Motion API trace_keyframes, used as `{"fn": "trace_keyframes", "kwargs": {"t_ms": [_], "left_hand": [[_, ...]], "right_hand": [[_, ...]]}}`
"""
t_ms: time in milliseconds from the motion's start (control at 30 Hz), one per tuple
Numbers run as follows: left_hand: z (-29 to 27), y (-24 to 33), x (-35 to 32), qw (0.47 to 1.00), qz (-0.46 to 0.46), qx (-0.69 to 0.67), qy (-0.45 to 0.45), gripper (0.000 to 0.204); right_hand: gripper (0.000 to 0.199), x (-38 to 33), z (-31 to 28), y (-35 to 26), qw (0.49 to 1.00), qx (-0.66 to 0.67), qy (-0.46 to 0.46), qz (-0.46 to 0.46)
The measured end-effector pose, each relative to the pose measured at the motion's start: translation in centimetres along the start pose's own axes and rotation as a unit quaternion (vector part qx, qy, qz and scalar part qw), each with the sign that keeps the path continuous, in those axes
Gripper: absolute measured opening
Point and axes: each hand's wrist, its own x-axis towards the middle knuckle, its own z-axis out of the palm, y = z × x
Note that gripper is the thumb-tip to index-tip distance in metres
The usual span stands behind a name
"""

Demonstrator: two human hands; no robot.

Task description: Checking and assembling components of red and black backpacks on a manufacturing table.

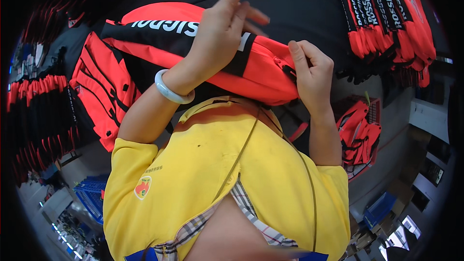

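Observation:
A long bright red and black bag [270, 75] with white lettering lies across the dark padded surface in front of me. My left hand [220, 38], a pale bangle on its wrist, is lifted over the middle of this bag with fingers apart and nothing in them. At the bag's right end, my right hand [313, 70] pinches the red fabric edge beside a small black fitting, its thumb up and fingers curled. The left forearm crosses in front of part of the lettering. Just left of the bag lies another red bag [99, 82] with black straps.
A stack of red and black bags [382, 17] sits at the far right, and a row of similar ones [41, 111] is on the left. Near my right elbow, a crate [374, 108] holds more red pieces [360, 135]. A blue crate [92, 195] stands at lower left.

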Motion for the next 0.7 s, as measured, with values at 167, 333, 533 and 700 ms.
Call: {"fn": "trace_keyframes", "kwargs": {"t_ms": [167,333,533,700], "left_hand": [[-5.2,0.4,-1.2,0.938,0.296,0.103,0.148,0.026],[-6.5,-1.9,-5.4,0.967,0.146,0.022,0.21,0.015],[-2.1,-1.1,-5.7,0.94,0.225,0.219,0.136,0.01],[1.1,-1.0,-4.1,0.895,0.252,0.363,0.058,0.02]], "right_hand": [[0.028,0.3,0.3,1.6,0.998,0.042,0.032,0.039],[0.033,1.1,-0.4,2.5,0.996,0.044,0.05,0.064],[0.036,1.1,-0.3,2.7,0.994,0.053,0.054,0.078],[0.036,0.5,0.1,2.3,0.994,0.05,0.051,0.077]]}}
